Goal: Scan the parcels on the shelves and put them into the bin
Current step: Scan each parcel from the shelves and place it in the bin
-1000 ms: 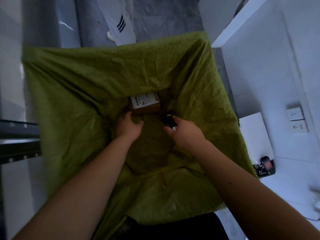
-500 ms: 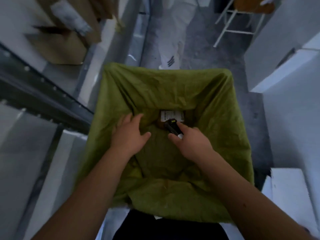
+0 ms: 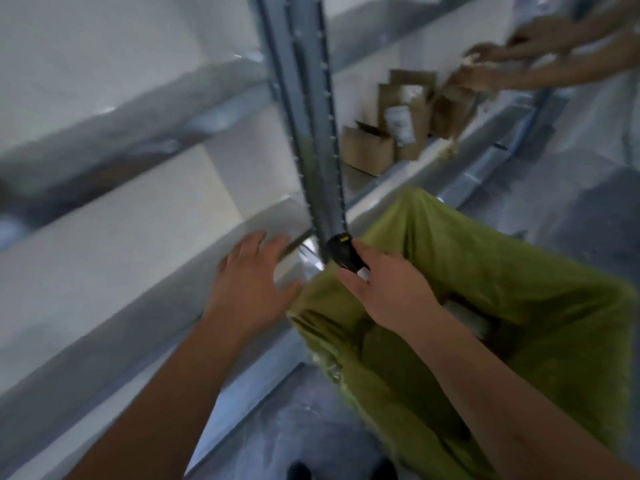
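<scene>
- A black handheld scanner (image 3: 343, 253) is gripped in the right hand (image 3: 388, 289), with the thumb and fingers curled round its lower part; a yellow mark is seen on its upper end and a small white patch near the thumb.
- The scanner's long axis runs from lower right to upper left in the view, its head pointing up and left toward the grey steel upright (image 3: 304, 126) of the shelving.
- The left hand (image 3: 251, 278) is held open with the fingers spread and nothing in it, near the lower shelf board (image 3: 145, 244) and just beside the left edge of the bin.
- The bin (image 3: 485, 271) is lined with green fabric and stands just right of the upright; the right forearm is stretched over its opening.
- Inside the bin a pale patch (image 3: 465, 315) is partly seen past the right wrist; it cannot be told whether it is a parcel label.
- Brown cardboard parcels (image 3: 398, 129) are stacked on the shelf beyond the upright, some upright and some tilted, one with a white label facing outward.
- At the upper right, other hands (image 3: 485, 64) are seen reaching to the parcels; they are blurred and cut off by the frame edge.
- The whole view is smeared by motion, so print on the labels cannot be read.
- The bin's right and lower sides are cut off by the frame.
</scene>
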`<control>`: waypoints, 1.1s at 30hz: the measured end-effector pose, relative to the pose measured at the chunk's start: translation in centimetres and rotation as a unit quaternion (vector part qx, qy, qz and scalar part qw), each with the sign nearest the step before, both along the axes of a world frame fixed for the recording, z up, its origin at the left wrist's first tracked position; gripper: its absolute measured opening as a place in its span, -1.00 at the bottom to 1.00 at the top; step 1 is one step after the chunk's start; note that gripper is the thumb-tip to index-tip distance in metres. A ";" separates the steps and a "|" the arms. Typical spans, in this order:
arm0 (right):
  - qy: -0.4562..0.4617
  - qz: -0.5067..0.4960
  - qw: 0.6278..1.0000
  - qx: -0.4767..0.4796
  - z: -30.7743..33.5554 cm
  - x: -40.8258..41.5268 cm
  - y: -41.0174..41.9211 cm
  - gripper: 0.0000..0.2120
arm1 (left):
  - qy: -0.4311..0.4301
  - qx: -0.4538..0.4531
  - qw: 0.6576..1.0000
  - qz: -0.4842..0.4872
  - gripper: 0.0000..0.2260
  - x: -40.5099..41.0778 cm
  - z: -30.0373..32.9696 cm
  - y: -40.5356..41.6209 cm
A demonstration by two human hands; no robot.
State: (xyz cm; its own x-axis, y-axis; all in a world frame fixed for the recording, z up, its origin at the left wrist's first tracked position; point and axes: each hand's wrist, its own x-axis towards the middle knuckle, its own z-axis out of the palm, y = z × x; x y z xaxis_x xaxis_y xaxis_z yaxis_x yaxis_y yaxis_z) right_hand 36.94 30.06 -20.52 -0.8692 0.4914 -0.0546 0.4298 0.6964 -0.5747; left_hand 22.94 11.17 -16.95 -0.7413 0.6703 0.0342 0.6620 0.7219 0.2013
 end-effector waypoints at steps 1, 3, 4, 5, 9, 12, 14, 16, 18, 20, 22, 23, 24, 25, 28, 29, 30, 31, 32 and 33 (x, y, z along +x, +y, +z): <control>0.010 0.028 1.000 0.006 1.2 -1.6 -1.3 -0.35 | 0.014 -0.001 1.000 0.023 -0.25 -0.4 1.1 -2.2; 0.038 0.078 0.996 0.025 3.6 -4.7 -4.3 -0.38 | 0.036 -0.003 0.997 0.073 -0.25 -1.2 3.2 -7.0; 0.052 0.102 0.993 0.035 4.7 -6.0 -6.1 -0.41 | 0.044 -0.006 0.994 0.097 -0.25 -1.5 4.1 -9.4; 0.064 0.128 0.989 0.038 5.7 -7.2 -7.9 -0.45 | 0.047 -0.006 0.992 0.121 -0.25 -1.6 5.0 -11.7; 0.071 0.218 0.972 0.056 9.2 -10.7 -16.0 -0.41 | 0.065 0.026 0.978 0.198 -0.27 -1.1 7.8 -21.0; 0.084 0.255 0.958 0.100 11.5 -12.3 -22.1 -0.37 | 0.093 0.049 0.965 0.242 -0.26 -0.1 9.7 -27.3; 0.099 0.278 0.948 0.120 12.8 -12.8 -25.7 -0.38 | 0.105 0.053 0.959 0.258 -0.24 0.5 10.6 -30.9; 0.108 0.293 0.941 0.130 13.9 -13.1 -28.5 -0.38 | 0.114 0.053 0.955 0.268 -0.24 1.0 11.5 -33.8; 0.115 0.297 0.938 0.138 14.9 -13.2 -30.7 -0.37 | 0.121 0.063 0.953 0.270 -0.24 1.2 12.3 -36.1; 0.126 0.294 0.936 0.148 15.8 -13.0 -32.2 -0.37 | 0.127 0.078 0.953 0.266 -0.24 1.3 13.0 -37.7; 0.136 0.291 0.934 0.158 16.7 -12.9 -33.2 -0.38 | 0.135 0.085 0.952 0.260 -0.24 1.2 13.7 -38.6; 0.142 0.291 0.933 0.161 17.0 -12.8 -33.5 -0.38 | 0.141 0.088 0.952 0.256 -0.25 1.1 14.1 -38.9; 0.147 0.290 0.932 0.161 17.3 -12.8 -33.7 -0.38 | 0.146 0.091 0.952 0.252 -0.25 1.0 14.5 -39.0; 0.152 0.290 0.931 0.159 17.7 -12.7 -33.8 -0.38 | 0.149 0.095 0.953 0.245 -0.25 0.9 14.8 -39.0; 0.166 0.293 0.930 0.149 18.8 -12.5 -33.7 -0.41 | 0.154 0.109 0.956 0.223 -0.23 0.4 15.9 -38.6; 0.172 0.296 0.928 0.145 19.1 -12.5 -33.5 -0.43 | 0.154 0.112 0.957 0.218 -0.23 0.1 16.1 -38.4; 0.176 0.299 0.927 0.143 19.4 -12.6 -33.2 -0.44 | 0.154 0.115 0.958 0.214 -0.22 -0.2 16.4 -38.1; 0.178 0.300 0.926 0.144 19.6 -12.8 -32.8 -0.45 | 0.153 0.118 0.958 0.211 -0.22 -0.6 16.6 -37.9; 0.177 0.299 0.926 0.148 19.9 -13.0 -32.5 -0.46 | 0.151 0.119 0.959 0.209 -0.22 -1.0 16.7 -37.7; 0.174 0.294 0.927 0.155 20.1 -13.2 -32.2 -0.47 | 0.148 0.121 0.960 0.206 -0.22 -1.5 16.8 -37.4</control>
State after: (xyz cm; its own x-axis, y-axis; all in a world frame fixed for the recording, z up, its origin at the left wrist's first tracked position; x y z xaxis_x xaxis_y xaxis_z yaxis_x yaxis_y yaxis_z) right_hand 23.69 -2.10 -0.38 -0.9300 -0.1272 0.3449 -0.2503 0.9062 -0.3407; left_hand 21.47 -26.27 -0.10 -0.8760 0.2683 0.4008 0.3841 0.8907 0.2431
